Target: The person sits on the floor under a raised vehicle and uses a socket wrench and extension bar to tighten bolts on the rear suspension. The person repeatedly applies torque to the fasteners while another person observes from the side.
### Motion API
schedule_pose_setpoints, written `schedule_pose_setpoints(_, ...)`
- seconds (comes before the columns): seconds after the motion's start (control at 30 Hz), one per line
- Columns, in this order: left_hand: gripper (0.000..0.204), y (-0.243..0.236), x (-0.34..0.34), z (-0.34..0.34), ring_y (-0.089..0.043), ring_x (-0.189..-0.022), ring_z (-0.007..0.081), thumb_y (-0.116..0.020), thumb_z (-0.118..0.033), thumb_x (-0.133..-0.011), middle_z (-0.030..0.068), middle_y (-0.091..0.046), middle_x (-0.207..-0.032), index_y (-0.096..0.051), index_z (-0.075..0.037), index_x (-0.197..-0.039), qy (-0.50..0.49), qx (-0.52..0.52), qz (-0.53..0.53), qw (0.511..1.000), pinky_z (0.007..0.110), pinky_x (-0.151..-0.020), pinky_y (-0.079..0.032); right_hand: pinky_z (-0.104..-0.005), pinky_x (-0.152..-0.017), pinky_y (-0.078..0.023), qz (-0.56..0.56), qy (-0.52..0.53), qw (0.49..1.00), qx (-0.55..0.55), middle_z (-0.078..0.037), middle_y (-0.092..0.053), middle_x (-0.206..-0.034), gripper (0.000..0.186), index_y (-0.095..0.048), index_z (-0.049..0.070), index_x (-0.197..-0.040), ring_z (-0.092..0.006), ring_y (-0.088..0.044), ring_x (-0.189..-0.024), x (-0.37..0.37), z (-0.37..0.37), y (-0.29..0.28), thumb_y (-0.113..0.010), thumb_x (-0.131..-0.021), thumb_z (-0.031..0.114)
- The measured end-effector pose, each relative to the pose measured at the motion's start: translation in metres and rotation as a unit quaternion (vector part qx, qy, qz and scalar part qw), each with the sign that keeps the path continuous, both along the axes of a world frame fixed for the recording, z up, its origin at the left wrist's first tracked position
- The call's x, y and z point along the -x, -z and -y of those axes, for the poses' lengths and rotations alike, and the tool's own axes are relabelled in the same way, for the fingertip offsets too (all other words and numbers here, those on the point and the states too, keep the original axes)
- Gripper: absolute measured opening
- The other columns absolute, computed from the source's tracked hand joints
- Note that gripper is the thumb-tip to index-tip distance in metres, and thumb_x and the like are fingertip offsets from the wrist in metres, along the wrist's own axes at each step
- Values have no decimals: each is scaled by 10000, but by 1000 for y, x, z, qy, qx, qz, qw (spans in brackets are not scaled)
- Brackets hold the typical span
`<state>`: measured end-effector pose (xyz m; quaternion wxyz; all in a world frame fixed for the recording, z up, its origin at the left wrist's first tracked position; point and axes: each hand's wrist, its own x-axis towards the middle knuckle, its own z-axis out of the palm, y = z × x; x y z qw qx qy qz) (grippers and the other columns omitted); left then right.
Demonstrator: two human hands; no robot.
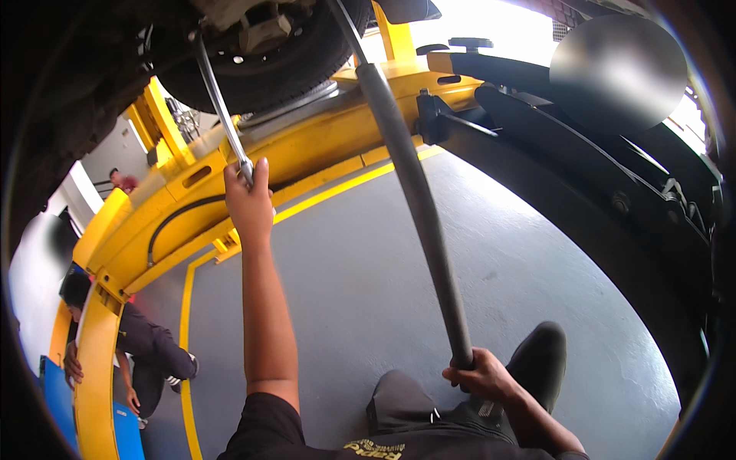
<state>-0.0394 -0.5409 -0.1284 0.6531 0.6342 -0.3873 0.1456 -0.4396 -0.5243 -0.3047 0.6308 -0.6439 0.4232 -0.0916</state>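
Note:
My left hand [250,201] is raised and closed round the lower end of a long chrome wrench [221,103]. The wrench's upper end reaches up to the dark underside of a vehicle, beside a tyre [268,73]. Low down near my knees, my right hand [484,376] wraps round the bottom end of a long bar in a grey sleeve [410,184]. That bar slants up and to the left, its thinner bare top going out of view at the upper edge. Shadow hides just what either tool meets above.
A yellow lift beam [307,146] with a black hose [172,218] curves across behind my left hand. Black lift parts [598,184] arch along the right. At lower left a person [149,345] crouches by a yellow post [98,368]. Grey floor [337,291] carries a yellow line.

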Motion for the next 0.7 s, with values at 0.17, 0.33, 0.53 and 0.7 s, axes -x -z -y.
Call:
schedule_pose_setpoints(0.17, 522, 27, 16, -22, -537, -901, 172, -654, -283, -935, 116, -529, -1158, -398, 2, -1290, -24, 68, 117, 991, 307, -759, -471, -267, -560, -451, 38, -80, 996, -32, -11, -610, -731, 263, -623, 50, -890, -86, -561, -620, -5, 18, 8, -759, -820, 265)
schedule_pose_setpoints(0.33, 505, 75, 90, -46, -535, -1093, 231, -608, -247, -962, 130, -511, -1245, -398, -21, -1362, 74, 57, 142, 985, 347, -947, -462, -266, -559, -436, 151, -90, 984, 0, -12, -585, -728, 299, -614, 45, -913, -90, -542, -616, -13, 27, 33, -768, -803, 276)
schedule_pose_setpoints(0.53, 440, 59, 164, 24, -613, -789, 193, -627, -341, -945, 102, -579, -863, -458, -70, -1247, 477, -41, -229, 847, 330, -785, -516, -298, -578, -451, 140, -172, 974, -48, -22, -558, -728, 374, -598, 29, -945, -95, -526, -610, -34, 45, 42, -755, -838, 350)
schedule_pose_setpoints(0.7, 203, 83, 159, 43, -507, -555, 140, -596, -231, -965, 37, -502, -689, -476, -97, -1058, 438, -33, -280, 854, 310, -573, -469, -398, -928, -499, 154, -309, 884, 317, -168, -670, -1110, 547, -613, 55, -1207, -282, -637, -1072, -91, 160, -18, -786, -809, 388)
